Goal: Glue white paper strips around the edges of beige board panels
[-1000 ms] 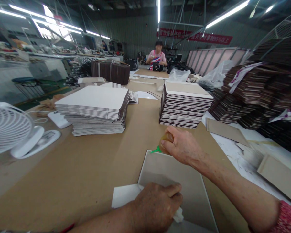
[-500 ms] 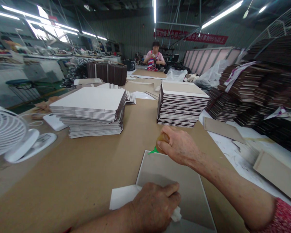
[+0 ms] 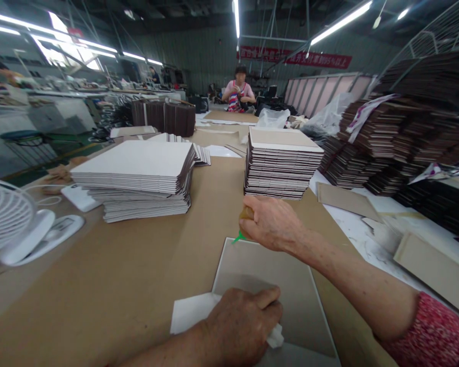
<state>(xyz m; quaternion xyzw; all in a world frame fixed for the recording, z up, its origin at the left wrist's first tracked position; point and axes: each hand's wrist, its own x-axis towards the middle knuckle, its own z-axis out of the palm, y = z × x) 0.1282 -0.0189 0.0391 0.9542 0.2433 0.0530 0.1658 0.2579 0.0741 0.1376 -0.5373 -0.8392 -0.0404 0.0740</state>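
Note:
A flat grey-beige panel with pale edges lies on the brown table covering in front of me. My right hand is closed round a glue bottle of amber colour, tipped so its green nozzle points down at the panel's far left corner. My left hand rests on the near part of the panel, fingers curled over a crumpled white tissue. A white sheet sticks out to the left from under that hand; whether it joins the tissue is hidden.
A stack of white-topped panels stands at left, another panel stack ahead to the right. A white fan is at the far left. Loose panels and dark bundles lie to the right. A person sits beyond the table.
The whole view has shifted slightly. The glue bottle's nozzle stays near the panel's far left corner, now tipped more steeply downward. My left hand keeps its place on the panel.

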